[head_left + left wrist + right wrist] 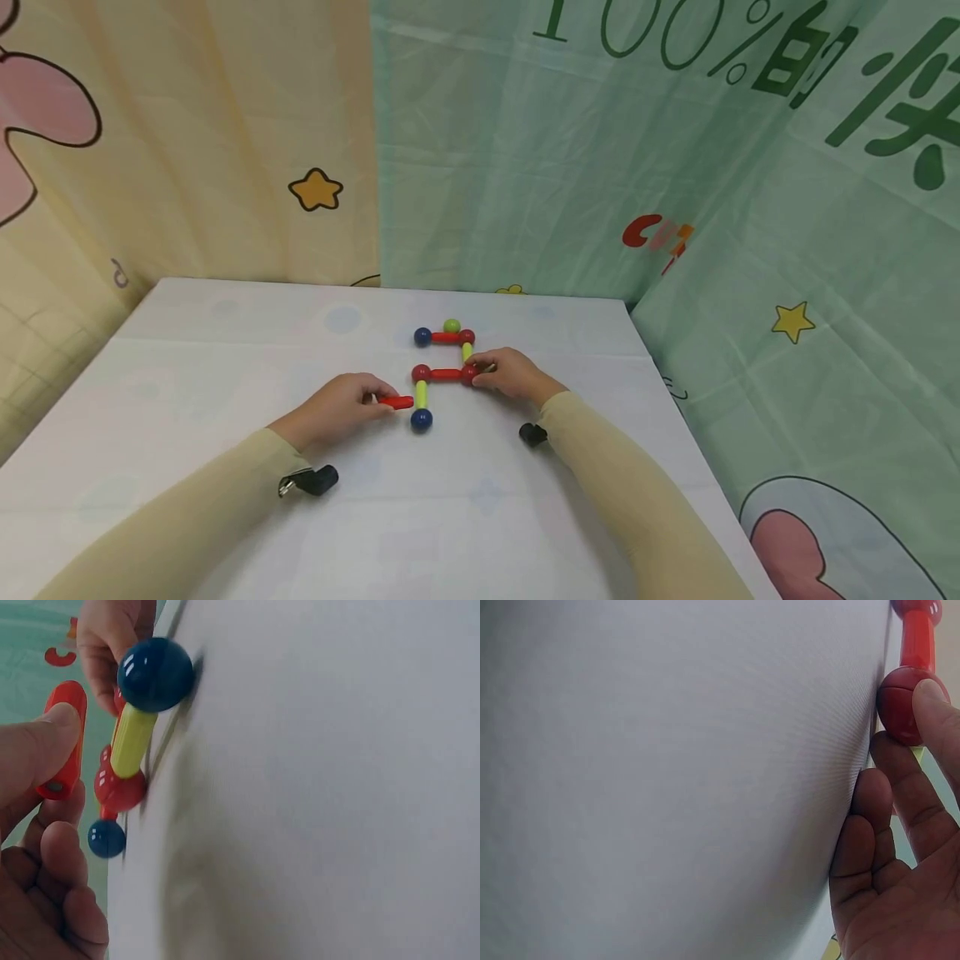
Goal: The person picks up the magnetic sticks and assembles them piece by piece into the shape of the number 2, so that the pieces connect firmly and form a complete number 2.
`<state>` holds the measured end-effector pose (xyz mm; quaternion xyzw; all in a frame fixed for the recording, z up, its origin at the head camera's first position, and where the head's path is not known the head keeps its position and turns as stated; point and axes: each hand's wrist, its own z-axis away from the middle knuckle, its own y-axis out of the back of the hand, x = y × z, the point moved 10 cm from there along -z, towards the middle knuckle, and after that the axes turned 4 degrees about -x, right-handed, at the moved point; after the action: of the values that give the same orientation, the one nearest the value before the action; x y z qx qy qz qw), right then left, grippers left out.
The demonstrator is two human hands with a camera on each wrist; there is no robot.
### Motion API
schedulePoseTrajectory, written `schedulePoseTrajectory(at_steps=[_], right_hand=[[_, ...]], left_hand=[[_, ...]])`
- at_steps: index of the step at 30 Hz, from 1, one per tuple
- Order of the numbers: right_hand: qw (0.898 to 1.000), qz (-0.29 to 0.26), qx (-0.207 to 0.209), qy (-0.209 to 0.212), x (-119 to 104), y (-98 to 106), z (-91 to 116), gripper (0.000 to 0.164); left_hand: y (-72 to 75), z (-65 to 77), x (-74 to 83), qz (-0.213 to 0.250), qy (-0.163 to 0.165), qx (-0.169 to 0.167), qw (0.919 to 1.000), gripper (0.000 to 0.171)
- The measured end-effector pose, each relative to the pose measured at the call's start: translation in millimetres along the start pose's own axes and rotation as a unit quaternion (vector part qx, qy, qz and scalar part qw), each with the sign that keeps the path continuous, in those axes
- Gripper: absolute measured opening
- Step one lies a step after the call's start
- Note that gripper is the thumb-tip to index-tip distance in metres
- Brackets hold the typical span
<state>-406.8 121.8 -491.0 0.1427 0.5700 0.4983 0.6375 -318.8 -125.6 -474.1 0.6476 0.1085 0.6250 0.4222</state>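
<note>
Balls and rods form a zigzag on the white table in the head view. A blue ball (422, 419) is at its near end, joined by a yellow-green rod (422, 394) to a red ball (421, 373). A red rod (446, 375) links that ball to a second red ball (904, 705). My right hand (512, 373) pinches this second ball between thumb and forefinger. Left of the near blue ball, my left hand (347, 408) pinches a loose red rod (69, 750) between thumb and fingers, its end apart from the balls in the left wrist view.
Farther back, a red rod (446, 337) joins a blue ball (423, 337) to a red ball (467, 337); a green ball (452, 326) sits just behind that rod. The white table (225, 367) meets printed curtains (480, 192) at its back.
</note>
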Motion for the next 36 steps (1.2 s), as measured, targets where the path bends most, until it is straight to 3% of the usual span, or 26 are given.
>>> schedulePoseTrajectory(at_steps=[7, 16, 36], right_hand=[[1.0, 0.0, -0.003, 0.0, 1.4, 0.1, -1.2, 0.038], [1.0, 0.007, -0.006, -0.002, 1.3, -1.1, -0.9, 0.039], [1.0, 0.008, -0.007, 0.008, -1.5, -0.8, 1.0, 0.037]], left_hand=[[-21.5, -11.0, 30.9, -0.008, -0.03, -0.005, 0.9995, 0.021], [-39.0, -19.9, 50.4, -0.021, -0.036, 0.009, 0.9991, 0.017], [-53.0, -25.5, 61.0, -0.053, -0.052, 0.019, 0.9971, 0.018]])
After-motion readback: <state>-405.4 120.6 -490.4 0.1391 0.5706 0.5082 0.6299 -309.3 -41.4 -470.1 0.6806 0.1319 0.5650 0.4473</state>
